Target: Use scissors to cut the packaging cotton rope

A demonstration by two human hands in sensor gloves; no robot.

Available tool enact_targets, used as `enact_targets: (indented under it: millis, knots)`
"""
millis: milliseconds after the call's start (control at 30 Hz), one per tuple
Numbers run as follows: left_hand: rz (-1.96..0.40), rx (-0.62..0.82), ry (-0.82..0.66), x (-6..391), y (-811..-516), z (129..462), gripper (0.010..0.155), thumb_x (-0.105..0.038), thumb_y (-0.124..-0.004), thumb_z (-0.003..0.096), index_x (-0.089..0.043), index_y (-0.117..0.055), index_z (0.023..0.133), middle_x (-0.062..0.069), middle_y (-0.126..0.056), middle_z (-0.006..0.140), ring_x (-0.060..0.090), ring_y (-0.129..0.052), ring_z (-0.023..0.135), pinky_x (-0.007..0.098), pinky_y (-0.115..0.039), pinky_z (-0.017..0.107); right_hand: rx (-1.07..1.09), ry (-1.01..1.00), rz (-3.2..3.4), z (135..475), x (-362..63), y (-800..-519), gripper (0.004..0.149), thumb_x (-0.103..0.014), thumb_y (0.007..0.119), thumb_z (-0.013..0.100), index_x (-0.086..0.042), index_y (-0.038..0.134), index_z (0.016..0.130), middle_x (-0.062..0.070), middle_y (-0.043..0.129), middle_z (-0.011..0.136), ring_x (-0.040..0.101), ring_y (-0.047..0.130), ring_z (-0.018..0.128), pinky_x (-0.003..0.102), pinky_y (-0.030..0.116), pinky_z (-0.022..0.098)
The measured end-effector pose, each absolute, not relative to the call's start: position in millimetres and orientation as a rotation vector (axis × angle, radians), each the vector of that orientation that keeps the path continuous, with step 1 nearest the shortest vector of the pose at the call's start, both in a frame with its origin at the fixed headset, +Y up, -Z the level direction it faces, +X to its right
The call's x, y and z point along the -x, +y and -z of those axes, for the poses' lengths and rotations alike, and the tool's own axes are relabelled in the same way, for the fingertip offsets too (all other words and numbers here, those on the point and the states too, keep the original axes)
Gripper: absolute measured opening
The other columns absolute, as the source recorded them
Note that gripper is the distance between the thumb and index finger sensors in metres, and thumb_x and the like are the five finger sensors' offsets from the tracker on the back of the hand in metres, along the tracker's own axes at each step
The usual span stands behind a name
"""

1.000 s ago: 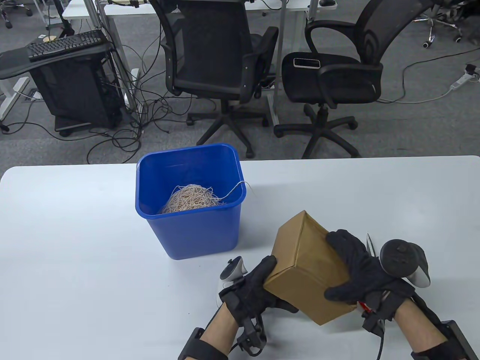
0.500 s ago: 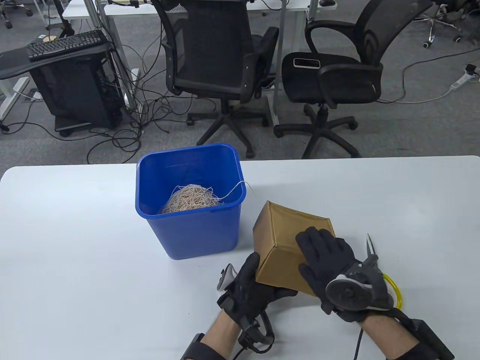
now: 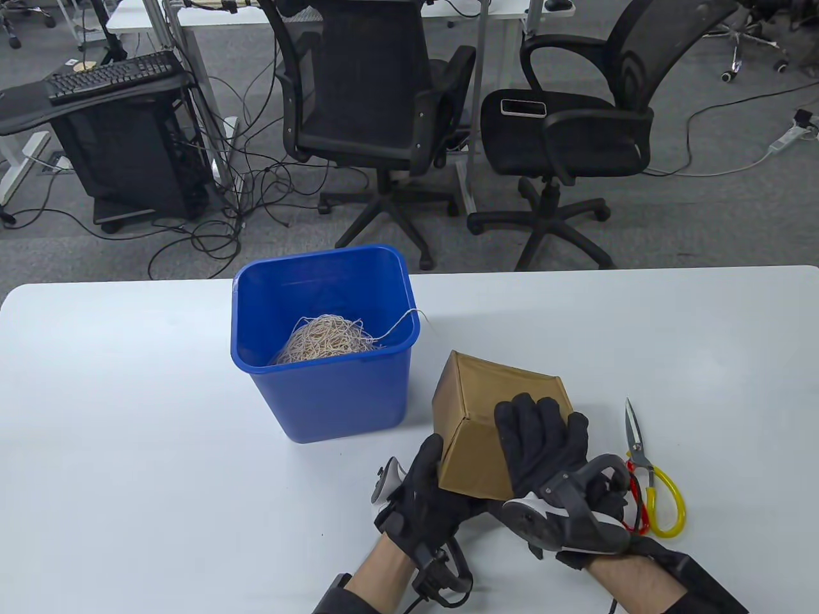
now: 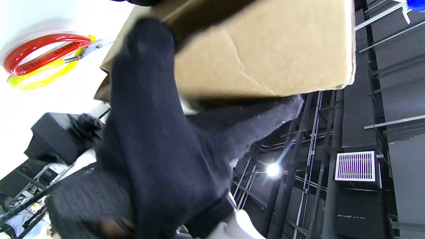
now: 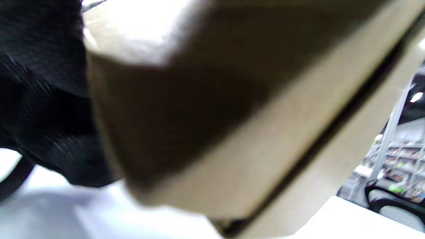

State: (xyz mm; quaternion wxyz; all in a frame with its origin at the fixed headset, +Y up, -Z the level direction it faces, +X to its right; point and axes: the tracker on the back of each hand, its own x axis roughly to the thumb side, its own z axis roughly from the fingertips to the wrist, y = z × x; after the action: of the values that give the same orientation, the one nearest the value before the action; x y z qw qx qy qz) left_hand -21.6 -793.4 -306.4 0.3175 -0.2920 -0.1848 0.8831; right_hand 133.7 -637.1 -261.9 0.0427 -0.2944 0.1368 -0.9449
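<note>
- While the right hand (image 3: 544,441) lies flat with fingers spread on the near top of the cardboard box (image 3: 492,396), it has slid back toward the wrist since half a second ago, palm pressing down.
- The left hand (image 3: 425,492) cups the box's near-left corner from below, thumb up the side face, much as it did before; the left wrist view shows its fingers (image 4: 146,99) wrapped under the cardboard.
- The box sits a touch flatter than a second ago, when both hands had it tipped up.
- The scissors (image 3: 643,467) now lie fully exposed on the worktop (image 3: 128,416) just right of the right hand, blades closed and pointing away, red and yellow loops nearest the wrist.
- Beyond the left hand stands the blue bin (image 3: 326,339), the cotton rope (image 3: 326,342) tangled inside, one strand trailing over the rim.
</note>
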Motion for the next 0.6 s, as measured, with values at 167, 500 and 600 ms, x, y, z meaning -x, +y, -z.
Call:
enact_targets:
  millis: [167,500,600]
  knots:
    - [-2.310,0.740,-0.486,26,-794,310,0.092,-0.065,-0.047,0.0598,-0.012,0.015,0.102,0.039,-0.007,0.106,0.067,-0.036,0.100,0.072,-0.042,0.071,1.029,0.131,2.909,251,-129,-612,0.103,-0.054,0.085,0.043,0.004,0.031,0.110,0.046,0.036,0.111,0.073,0.049,0.092,0.089,0.053,0.051]
    - [-2.255,0.696,-0.507,34,-794,312,0.093,-0.067,-0.048,0.0606,-0.013,0.016,0.102,0.038,-0.010,0.107,0.065,-0.039,0.101,0.071,-0.045,0.071,1.069,0.276,3.002,241,-120,-568,0.057,-0.012,0.077,0.043,0.002,0.069,0.098,0.042,0.080,0.093,0.066,0.086,0.070,0.072,0.082,0.035]
    - [-2.236,0.673,-0.524,38,-793,314,0.091,-0.063,-0.048,0.0622,-0.017,0.024,0.096,0.037,-0.005,0.106,0.063,-0.039,0.102,0.071,-0.043,0.071,1.077,0.293,3.088,249,-126,-559,0.054,-0.010,0.079,0.042,0.001,0.076,0.095,0.041,0.087,0.089,0.064,0.091,0.064,0.072,0.082,0.033]
